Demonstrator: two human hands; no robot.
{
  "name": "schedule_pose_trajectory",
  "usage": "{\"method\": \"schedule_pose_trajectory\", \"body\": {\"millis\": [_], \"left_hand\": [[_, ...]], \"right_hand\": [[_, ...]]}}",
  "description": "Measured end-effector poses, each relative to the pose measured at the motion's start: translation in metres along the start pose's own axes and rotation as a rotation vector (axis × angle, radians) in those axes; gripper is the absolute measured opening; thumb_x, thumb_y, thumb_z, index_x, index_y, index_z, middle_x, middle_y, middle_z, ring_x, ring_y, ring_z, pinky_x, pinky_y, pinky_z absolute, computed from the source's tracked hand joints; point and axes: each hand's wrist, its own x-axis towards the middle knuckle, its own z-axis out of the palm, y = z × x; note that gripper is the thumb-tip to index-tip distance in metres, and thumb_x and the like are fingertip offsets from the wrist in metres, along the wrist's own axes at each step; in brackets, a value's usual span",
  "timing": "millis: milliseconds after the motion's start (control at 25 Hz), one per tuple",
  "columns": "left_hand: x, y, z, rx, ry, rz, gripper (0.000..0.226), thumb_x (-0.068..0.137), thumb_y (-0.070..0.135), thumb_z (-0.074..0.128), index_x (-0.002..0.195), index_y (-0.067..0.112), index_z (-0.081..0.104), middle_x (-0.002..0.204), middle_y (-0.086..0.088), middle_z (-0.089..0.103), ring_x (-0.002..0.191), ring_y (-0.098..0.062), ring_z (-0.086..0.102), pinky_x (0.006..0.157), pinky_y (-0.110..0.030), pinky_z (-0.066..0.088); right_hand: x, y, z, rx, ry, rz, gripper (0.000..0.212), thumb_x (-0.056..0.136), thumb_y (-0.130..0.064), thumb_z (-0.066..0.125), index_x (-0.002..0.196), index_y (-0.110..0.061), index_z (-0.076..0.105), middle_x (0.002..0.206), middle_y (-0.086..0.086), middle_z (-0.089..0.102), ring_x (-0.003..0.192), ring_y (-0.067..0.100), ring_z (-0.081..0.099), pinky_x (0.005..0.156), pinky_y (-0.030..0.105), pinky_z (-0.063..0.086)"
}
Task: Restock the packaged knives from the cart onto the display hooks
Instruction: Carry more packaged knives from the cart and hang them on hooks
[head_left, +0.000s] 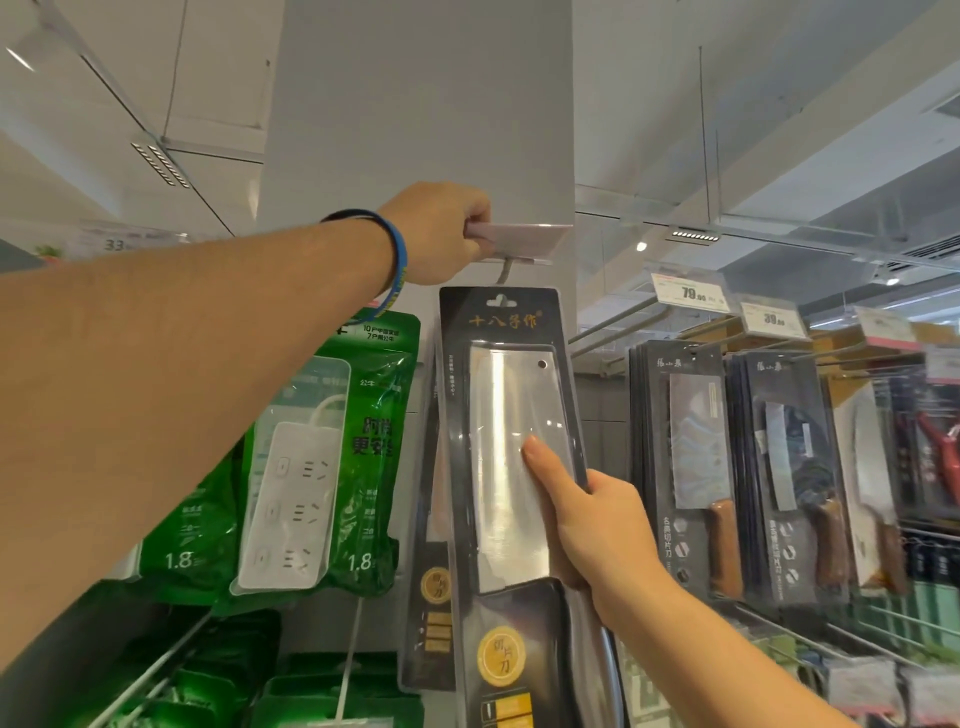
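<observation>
Head view: left hand (441, 236), wearing blue wristband (399, 260), pinches pale plastic price-label flap (524, 239) above grey metal display hook (503, 271). Right hand (597, 530) grips right edge of black blister-packed steel cleaver (498, 457), thumb across front. Pack upright, top edge just under hook. Green power-strip packs (322, 467) hang left, dark packaged knives (691, 457) right.

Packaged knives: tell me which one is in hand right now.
The centre black pack with gold lettering, gripped by the right hand; the wooden-handled packs to its right hang untouched.
</observation>
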Motion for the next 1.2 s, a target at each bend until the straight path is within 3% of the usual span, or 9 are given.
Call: {"method": "schedule_pose_trajectory", "body": {"millis": [120, 280, 400, 480, 560, 720, 840, 1080, 1200], "left_hand": [[0.001, 0.0, 0.0, -0.012, -0.002, -0.006, 0.011, 0.098, 0.033, 0.058, 0.093, 0.026, 0.051, 0.077, 0.011, 0.047, 0.069, -0.009, 0.044, 0.056, -0.022, 0.03], [0.001, 0.002, -0.002, -0.02, -0.02, -0.011, 0.01, 0.098, 0.033, 0.058, 0.095, 0.025, 0.053, 0.078, 0.01, 0.05, 0.067, -0.005, 0.045, 0.056, -0.022, 0.032], [-0.001, 0.003, -0.001, -0.025, -0.022, -0.008, 0.01, 0.098, 0.031, 0.058, 0.094, 0.024, 0.053, 0.078, 0.01, 0.05, 0.067, -0.005, 0.046, 0.056, -0.022, 0.032], [-0.002, 0.003, -0.001, -0.04, -0.022, -0.01, 0.01, 0.098, 0.03, 0.058, 0.093, 0.024, 0.052, 0.079, 0.009, 0.051, 0.067, -0.005, 0.046, 0.056, -0.022, 0.032], [-0.003, 0.003, -0.002, -0.041, -0.027, -0.013, 0.011, 0.098, 0.031, 0.058, 0.092, 0.024, 0.053, 0.08, 0.009, 0.052, 0.067, -0.005, 0.047, 0.056, -0.022, 0.032], [-0.005, 0.001, 0.0, -0.029, -0.021, -0.005, 0.012, 0.096, 0.035, 0.061, 0.089, 0.027, 0.055, 0.078, 0.011, 0.053, 0.069, -0.008, 0.048, 0.057, -0.023, 0.033], [-0.01, 0.0, 0.0, -0.017, 0.001, 0.009, 0.01, 0.094, 0.034, 0.064, 0.088, 0.029, 0.057, 0.085, 0.01, 0.06, 0.08, -0.015, 0.053, 0.061, -0.025, 0.033], [-0.022, 0.006, -0.003, 0.099, -0.034, 0.06, 0.014, 0.09, 0.034, 0.067, 0.101, 0.029, 0.06, 0.113, 0.005, 0.068, 0.092, -0.017, 0.057, 0.076, -0.03, 0.043], [-0.04, 0.012, 0.004, 0.236, -0.004, 0.066, 0.031, 0.094, 0.038, 0.058, 0.123, 0.026, 0.054, 0.11, 0.0, 0.065, 0.082, -0.019, 0.055, 0.068, -0.031, 0.045]], "right_hand": [[0.005, -0.003, 0.0, 0.032, -0.007, -0.031, 0.071, 0.057, -0.088, 0.069, 0.056, -0.019, 0.051, 0.044, -0.007, 0.053, 0.045, 0.016, 0.053, 0.049, 0.029, 0.041], [0.017, 0.004, -0.002, 0.048, -0.014, 0.008, 0.069, 0.062, -0.084, 0.071, 0.068, -0.017, 0.056, 0.056, -0.004, 0.061, 0.049, 0.016, 0.058, 0.04, 0.022, 0.039], [0.024, 0.01, 0.0, -0.041, -0.022, 0.015, 0.068, 0.064, -0.086, 0.067, 0.065, -0.019, 0.053, 0.048, -0.013, 0.056, 0.041, 0.003, 0.054, 0.038, 0.016, 0.037], [0.033, 0.014, 0.009, -0.073, -0.032, 0.033, 0.08, 0.06, -0.091, 0.062, 0.078, -0.013, 0.06, 0.07, -0.011, 0.067, 0.062, 0.006, 0.064, 0.053, 0.019, 0.048], [0.046, 0.02, 0.021, -0.102, -0.037, 0.083, 0.092, 0.061, -0.092, 0.061, 0.101, -0.009, 0.064, 0.098, 0.002, 0.071, 0.089, 0.022, 0.069, 0.078, 0.04, 0.059], [0.06, 0.029, 0.042, -0.148, -0.052, 0.138, 0.101, 0.065, -0.091, 0.057, 0.129, -0.013, 0.059, 0.127, 0.009, 0.067, 0.11, 0.031, 0.065, 0.097, 0.05, 0.055], [0.064, 0.036, 0.056, -0.198, -0.014, 0.157, 0.112, 0.073, -0.09, 0.051, 0.154, -0.014, 0.038, 0.15, 0.009, 0.052, 0.131, 0.034, 0.054, 0.105, 0.051, 0.048], [0.059, 0.035, 0.059, -0.26, -0.099, 0.156, 0.111, 0.079, -0.089, 0.043, 0.158, -0.012, 0.029, 0.158, 0.009, 0.042, 0.14, 0.034, 0.045, 0.111, 0.049, 0.04], [0.042, 0.034, 0.047, -0.493, -0.162, 0.172, 0.095, 0.087, -0.084, 0.036, 0.145, -0.01, 0.048, 0.137, 0.01, 0.06, 0.12, 0.029, 0.06, 0.102, 0.043, 0.049]]}}
